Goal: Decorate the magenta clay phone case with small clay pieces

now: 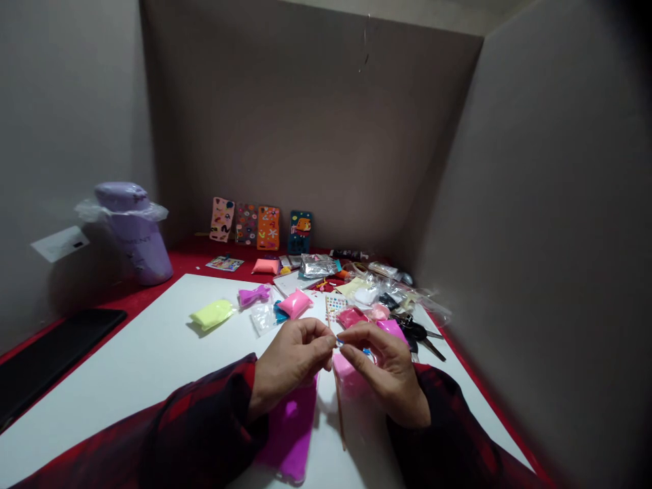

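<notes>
Over the white board, my left hand point(298, 353) has its thumb and index finger pinched together. Its fingertips meet those of my right hand point(384, 367), whose thumb and index finger curve around a small blue piece point(339, 343). Whether the left fingers also grip this piece is hard to make out. Under my left wrist lies a magenta phone case point(293, 435), partly covered by the hand and sleeve. A thin wooden stick point(341, 414) lies between the hands. Beneath my right hand is a light pink packet point(349, 377), partly hidden.
Clay packets in yellow point(212, 314), purple point(255, 295) and pink point(295, 303) lie ahead on the board point(153, 367). Keys point(422, 333) are at the right. Decorated phone cases point(268, 228) lean against the back wall. A purple tumbler point(140, 238) stands left, behind a black slab point(51, 360).
</notes>
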A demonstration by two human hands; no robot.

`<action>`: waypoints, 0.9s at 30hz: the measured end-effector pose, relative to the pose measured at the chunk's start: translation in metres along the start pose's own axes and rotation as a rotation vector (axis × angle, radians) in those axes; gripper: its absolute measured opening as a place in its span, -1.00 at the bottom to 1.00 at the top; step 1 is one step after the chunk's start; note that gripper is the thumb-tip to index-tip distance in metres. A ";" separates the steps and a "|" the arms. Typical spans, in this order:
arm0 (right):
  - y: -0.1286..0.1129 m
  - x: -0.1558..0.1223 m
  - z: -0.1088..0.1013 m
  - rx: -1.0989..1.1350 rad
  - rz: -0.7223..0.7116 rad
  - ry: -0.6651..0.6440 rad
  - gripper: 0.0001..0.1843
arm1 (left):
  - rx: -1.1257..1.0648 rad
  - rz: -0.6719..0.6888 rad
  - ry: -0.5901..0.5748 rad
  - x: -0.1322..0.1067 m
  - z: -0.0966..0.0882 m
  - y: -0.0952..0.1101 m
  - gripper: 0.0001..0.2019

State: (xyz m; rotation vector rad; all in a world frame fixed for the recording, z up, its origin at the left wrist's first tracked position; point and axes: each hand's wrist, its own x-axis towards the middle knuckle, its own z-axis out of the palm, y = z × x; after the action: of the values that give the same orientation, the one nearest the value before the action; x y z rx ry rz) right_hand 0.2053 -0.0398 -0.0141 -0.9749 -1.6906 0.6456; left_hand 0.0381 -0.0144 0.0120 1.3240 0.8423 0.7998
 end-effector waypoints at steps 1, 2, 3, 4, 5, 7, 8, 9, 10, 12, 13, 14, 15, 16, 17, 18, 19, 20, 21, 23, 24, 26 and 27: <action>0.000 0.000 0.000 -0.004 0.000 0.003 -0.88 | -0.003 -0.001 -0.005 0.000 0.000 0.000 -0.86; 0.000 0.000 0.000 -0.008 0.001 0.006 -0.89 | -0.009 -0.006 -0.011 -0.001 0.000 0.001 -0.84; -0.001 0.001 0.001 -0.011 0.000 0.007 -0.89 | -0.017 -0.009 -0.016 -0.001 0.000 0.001 -0.81; -0.001 0.001 0.001 -0.013 -0.002 0.008 -0.89 | -0.028 -0.012 -0.023 -0.001 0.000 0.001 -0.78; -0.001 0.001 0.001 -0.015 -0.004 0.011 -0.89 | -0.040 -0.011 -0.032 -0.001 -0.001 0.001 -0.76; -0.001 0.000 0.002 -0.017 -0.007 0.018 -0.90 | -0.053 -0.010 -0.050 -0.001 -0.001 0.001 -0.74; -0.001 0.000 0.002 -0.018 -0.008 0.020 -0.90 | -0.051 -0.010 -0.054 -0.001 -0.002 0.001 -0.74; -0.001 0.000 0.002 -0.016 -0.009 0.020 -0.90 | -0.042 -0.010 -0.051 -0.001 -0.002 0.000 -0.75; -0.001 0.000 0.002 -0.014 -0.010 0.017 -0.90 | -0.032 -0.012 -0.045 -0.001 -0.002 0.000 -0.76; 0.000 0.000 0.001 -0.007 -0.011 0.008 -0.89 | -0.025 -0.013 -0.023 -0.001 -0.001 0.000 -0.79; 0.000 0.000 0.001 -0.002 -0.011 0.002 -0.89 | -0.030 -0.009 -0.013 -0.001 -0.001 0.000 -0.81; 0.000 0.000 0.001 0.002 -0.012 -0.002 -0.89 | -0.037 -0.005 -0.005 -0.001 -0.001 0.000 -0.82; 0.000 0.000 0.001 0.005 -0.012 -0.006 -0.89 | -0.044 -0.003 0.000 -0.001 0.000 0.000 -0.83; 0.000 0.000 0.001 0.007 -0.013 -0.008 -0.89 | -0.047 -0.002 0.003 -0.001 0.000 0.000 -0.84; 0.000 0.001 0.001 0.006 -0.014 -0.011 -0.89 | -0.044 -0.004 0.006 -0.001 0.000 0.000 -0.84; 0.000 0.001 0.001 0.003 -0.014 -0.012 -0.89 | -0.039 -0.010 0.006 -0.001 0.000 0.000 -0.83; 0.000 0.001 0.001 0.000 -0.015 -0.013 -0.90 | -0.036 -0.017 0.003 -0.001 0.000 0.000 -0.82; 0.000 0.001 0.001 -0.004 -0.017 -0.015 -0.90 | -0.038 -0.023 -0.006 -0.001 0.000 0.000 -0.80; -0.001 0.001 0.001 -0.008 -0.020 -0.014 -0.90 | -0.043 -0.025 -0.016 -0.001 -0.001 -0.001 -0.78; -0.001 0.001 0.001 -0.011 -0.026 -0.006 -0.91 | -0.064 -0.028 -0.041 0.000 -0.001 -0.002 -0.73; -0.001 0.001 0.001 -0.009 -0.031 -0.002 -0.91 | -0.072 -0.029 -0.050 0.000 -0.002 -0.002 -0.71; -0.001 0.001 0.002 -0.005 -0.039 -0.002 -0.92 | -0.068 -0.028 -0.057 0.000 -0.002 -0.002 -0.70; 0.000 0.001 0.002 -0.002 -0.041 -0.005 -0.92 | -0.062 -0.027 -0.055 0.000 -0.002 -0.002 -0.72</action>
State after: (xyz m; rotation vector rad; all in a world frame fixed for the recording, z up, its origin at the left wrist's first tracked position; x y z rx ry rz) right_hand 0.2034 -0.0390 -0.0143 -0.9385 -1.7118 0.6194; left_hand 0.0362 -0.0137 0.0098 1.2718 0.7850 0.7591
